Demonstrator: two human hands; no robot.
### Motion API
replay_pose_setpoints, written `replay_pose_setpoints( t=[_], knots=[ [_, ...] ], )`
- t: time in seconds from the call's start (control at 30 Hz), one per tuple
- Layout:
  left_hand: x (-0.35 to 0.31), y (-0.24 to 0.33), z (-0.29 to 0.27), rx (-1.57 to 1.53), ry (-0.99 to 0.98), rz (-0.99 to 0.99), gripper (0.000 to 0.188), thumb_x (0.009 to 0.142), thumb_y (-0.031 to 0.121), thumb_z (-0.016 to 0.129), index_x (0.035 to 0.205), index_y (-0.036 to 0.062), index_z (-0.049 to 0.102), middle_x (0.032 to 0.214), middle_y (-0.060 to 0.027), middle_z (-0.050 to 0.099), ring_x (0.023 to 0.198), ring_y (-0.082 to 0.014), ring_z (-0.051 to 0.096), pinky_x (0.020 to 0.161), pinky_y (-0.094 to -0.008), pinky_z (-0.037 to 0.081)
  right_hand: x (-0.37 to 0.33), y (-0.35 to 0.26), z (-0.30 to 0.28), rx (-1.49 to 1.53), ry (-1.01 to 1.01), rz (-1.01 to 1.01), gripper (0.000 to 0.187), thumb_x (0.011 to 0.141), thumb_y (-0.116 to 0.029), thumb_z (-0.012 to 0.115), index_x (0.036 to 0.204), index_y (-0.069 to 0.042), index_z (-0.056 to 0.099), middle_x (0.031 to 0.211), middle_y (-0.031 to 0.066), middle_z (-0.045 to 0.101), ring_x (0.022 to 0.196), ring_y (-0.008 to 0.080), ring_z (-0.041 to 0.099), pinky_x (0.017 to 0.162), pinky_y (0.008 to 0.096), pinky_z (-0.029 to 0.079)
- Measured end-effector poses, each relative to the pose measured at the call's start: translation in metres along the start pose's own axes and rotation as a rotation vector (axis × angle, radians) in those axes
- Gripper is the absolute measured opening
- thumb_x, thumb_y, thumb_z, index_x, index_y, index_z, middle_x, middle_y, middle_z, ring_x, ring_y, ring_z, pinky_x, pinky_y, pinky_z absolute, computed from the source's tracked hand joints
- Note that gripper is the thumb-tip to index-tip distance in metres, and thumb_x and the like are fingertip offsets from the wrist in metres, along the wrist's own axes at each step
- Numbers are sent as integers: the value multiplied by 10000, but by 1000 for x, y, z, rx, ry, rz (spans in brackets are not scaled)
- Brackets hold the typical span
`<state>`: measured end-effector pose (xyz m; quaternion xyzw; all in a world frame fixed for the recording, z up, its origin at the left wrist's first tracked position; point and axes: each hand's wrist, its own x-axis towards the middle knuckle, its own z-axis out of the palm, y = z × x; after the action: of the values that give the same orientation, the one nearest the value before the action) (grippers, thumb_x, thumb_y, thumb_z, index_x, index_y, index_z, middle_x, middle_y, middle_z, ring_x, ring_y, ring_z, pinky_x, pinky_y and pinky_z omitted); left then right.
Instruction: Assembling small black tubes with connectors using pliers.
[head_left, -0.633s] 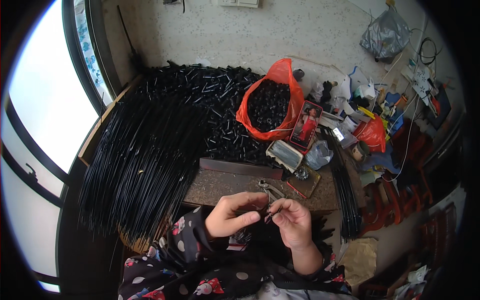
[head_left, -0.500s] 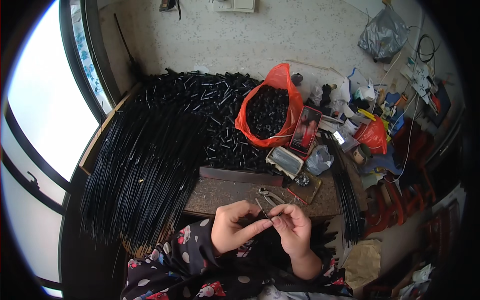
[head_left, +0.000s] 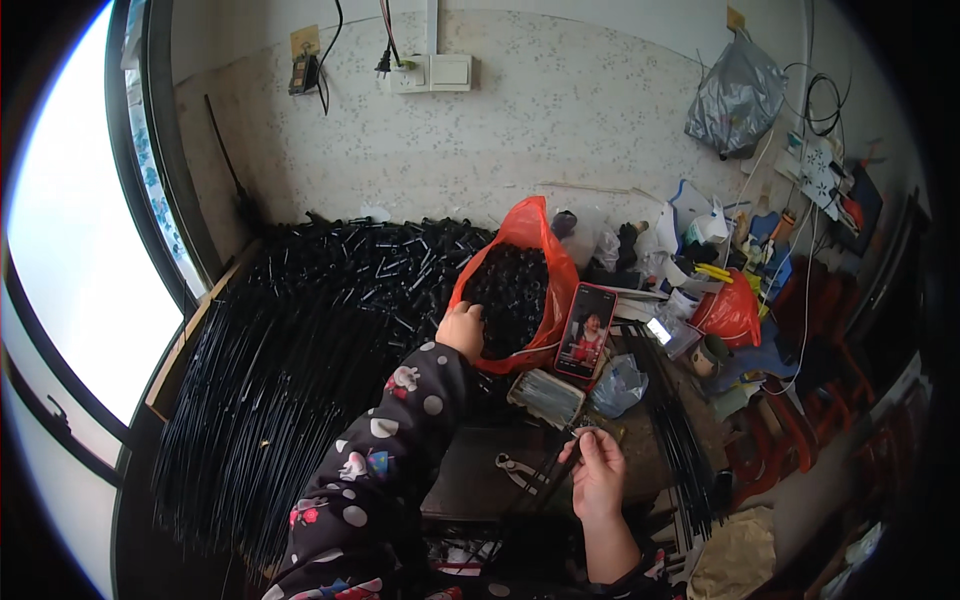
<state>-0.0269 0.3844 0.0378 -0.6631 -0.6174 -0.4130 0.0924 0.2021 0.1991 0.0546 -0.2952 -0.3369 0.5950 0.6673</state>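
My left hand [head_left: 462,328] reaches to the left rim of a red plastic bag [head_left: 553,262]. Its fingers bend downward and their tips are hidden, so what they touch does not show. Small black ring-like parts [head_left: 512,285] fill the bag. Lower down and to the right, my right hand [head_left: 598,475] pinches a thin dark rod between thumb and fingers, with its end by the fingertips. Pliers [head_left: 520,472] lie on the table to the left of that hand. Just beyond it sits a small tray [head_left: 547,397] of thin grey pieces.
A large bundle of long black rods [head_left: 270,420] covers the left side, with a heap of short black tubes [head_left: 350,260] behind it. A phone [head_left: 587,330] leans against the bag. Clear plastic [head_left: 620,385], more rods [head_left: 680,430] and mixed clutter [head_left: 725,240] lie to the right.
My hands were together over the table's front edge, around a thin piece. The left has moved forward to the red bag; the right stays near the front with the rod. The view has tilted up.
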Motion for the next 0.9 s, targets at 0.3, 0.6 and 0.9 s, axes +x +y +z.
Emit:
replay_pose_setpoints(
  t=[0.3,0.6,0.9],
  knots=[
    [13,6,24,268,-221,85,93,749,136,562,805,63,579,803,-80,613,786,-256,610,599,-352,499,3,-8,-12,-54,-47,109,129,870,-91,542,967,-17,582,819,50,582,776,152,570,700,283,477],
    [-89,47,-83,-1971,-620,-484,184,887,119,524,997,-21,570,986,-112,604,703,-93,552,607,-190,469,-26,-7,19,-54,-271,172,111,868,-109,549,952,-39,568,839,42,578,780,132,549,741,256,436],
    [-166,91,-179,-2164,-521,-106,134,837,20,556,956,-24,600,1077,-203,531,863,-232,594,641,-332,535,-90,-6,65,-98,-420,39,155,828,-59,599,951,3,528,871,68,582,750,154,577,690,274,482]
  ],
)
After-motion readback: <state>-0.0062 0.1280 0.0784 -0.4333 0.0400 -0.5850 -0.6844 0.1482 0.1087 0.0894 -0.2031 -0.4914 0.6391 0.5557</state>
